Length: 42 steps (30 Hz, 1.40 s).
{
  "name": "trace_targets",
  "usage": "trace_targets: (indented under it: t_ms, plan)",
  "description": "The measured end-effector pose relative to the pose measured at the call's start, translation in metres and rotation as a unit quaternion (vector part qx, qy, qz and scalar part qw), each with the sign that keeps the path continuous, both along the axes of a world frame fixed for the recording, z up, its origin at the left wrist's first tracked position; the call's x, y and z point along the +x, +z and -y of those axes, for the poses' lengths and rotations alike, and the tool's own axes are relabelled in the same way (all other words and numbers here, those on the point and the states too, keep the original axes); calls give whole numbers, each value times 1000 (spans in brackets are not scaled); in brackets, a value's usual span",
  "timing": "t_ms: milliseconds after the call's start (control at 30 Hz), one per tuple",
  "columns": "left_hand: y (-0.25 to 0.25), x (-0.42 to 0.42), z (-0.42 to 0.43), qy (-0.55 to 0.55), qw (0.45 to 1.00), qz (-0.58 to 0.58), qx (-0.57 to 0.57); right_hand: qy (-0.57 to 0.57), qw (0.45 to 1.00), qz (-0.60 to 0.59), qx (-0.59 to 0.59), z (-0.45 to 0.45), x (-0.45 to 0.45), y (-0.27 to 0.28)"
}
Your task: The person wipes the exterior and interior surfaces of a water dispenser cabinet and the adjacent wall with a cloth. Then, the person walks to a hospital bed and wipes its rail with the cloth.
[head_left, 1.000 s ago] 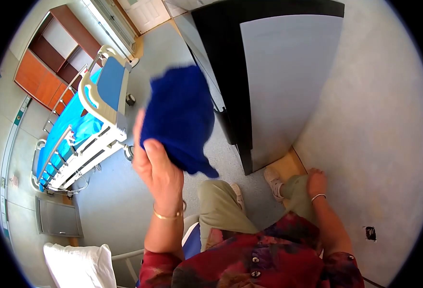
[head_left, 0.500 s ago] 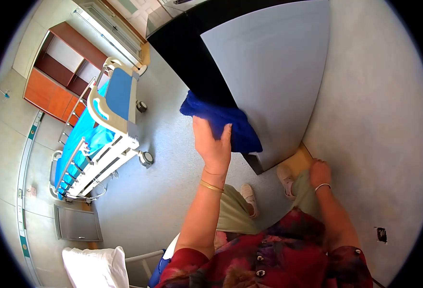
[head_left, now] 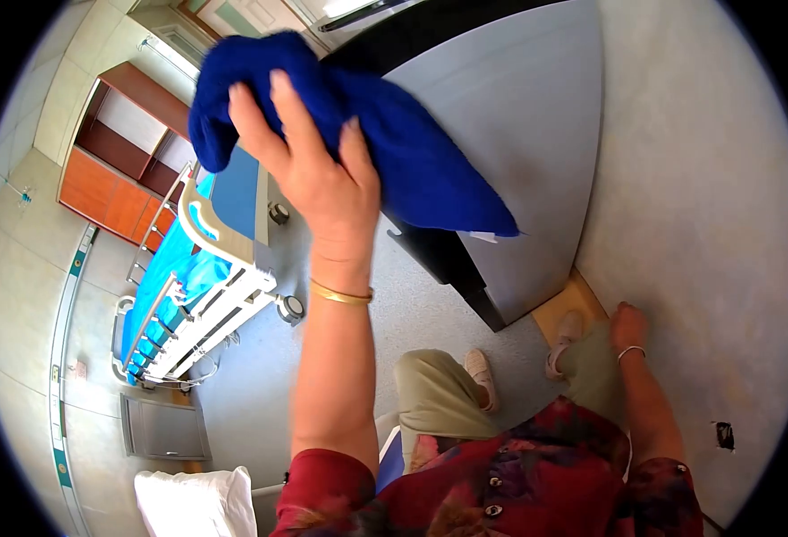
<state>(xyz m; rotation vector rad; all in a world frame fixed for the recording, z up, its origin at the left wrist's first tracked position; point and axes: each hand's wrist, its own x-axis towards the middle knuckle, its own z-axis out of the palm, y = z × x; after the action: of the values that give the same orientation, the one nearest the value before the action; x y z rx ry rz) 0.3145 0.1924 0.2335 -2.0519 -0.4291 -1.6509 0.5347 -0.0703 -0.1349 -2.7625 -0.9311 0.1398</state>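
Note:
My left hand point(head_left: 322, 174), with a gold bracelet at the wrist, is raised and grips a dark blue cloth point(head_left: 439, 170). Its fingers are spread over the bunched end, and the rest of the cloth drapes to the right across a tall grey panel point(head_left: 519, 116) with a black edge. A small white tag shows at the cloth's lower corner. Whether the palm side presses on the black edge is hidden. Low on the right, my right hand point(head_left: 627, 326) is closed beside my trouser leg, near the wall, with nothing visible in it.
A wheeled hospital bed point(head_left: 224, 201) with blue covers stands to the left. Behind it is a brown cabinet point(head_left: 112, 192). A white pillow point(head_left: 197, 501) lies at the lower left. The pale wall point(head_left: 689, 179) runs close along my right side.
My left hand has moved up and to the left with the blue cloth, from low on the black edge to near its top. My right hand stays closed by my leg.

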Motion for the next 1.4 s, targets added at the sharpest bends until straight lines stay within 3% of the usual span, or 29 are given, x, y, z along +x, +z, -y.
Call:
trace_targets:
  t_ms: [133,267,367,433,533,700,800,933,967,1067,1200,1300,1400]
  plan:
    - [-74,-9,4,35,997,-24,-64,-13,1000,-7,11,13,8,-4]
    - [-169,-35,14,78,971,-199,-108,-15,1000,-1,11,19,17,-18]
    - [-193,-51,27,97,960,-246,-91,-33,999,-11,-5,16,13,-9]
    - [-198,-67,23,61,928,-354,-104,-32,999,-15,2,16,11,-11]
    - [-165,-71,11,8,930,-334,-152,-28,1000,-15,3,12,9,-7]
    - [-26,-42,11,125,978,-164,-18,-9,1000,7,-22,12,4,1]
    - [30,-21,8,38,993,-110,29,-12,1000,6,-18,10,6,-2]
    - [52,-14,-8,-34,995,-90,-25,-8,1000,11,-16,13,6,-3]
    - [58,-15,-3,-33,990,-98,-101,-2,1000,16,-13,13,6,-3]
    - [76,-17,7,10,973,-159,-164,-2,996,18,-83,9,11,-11]
    - [91,-7,2,-67,946,-298,-109,9,999,32,-36,6,5,-12]
    - [98,14,6,-70,935,-342,-66,19,999,27,-41,0,1,-2]
    - [103,37,18,-55,923,-369,-97,24,998,41,-31,-3,1,-13]
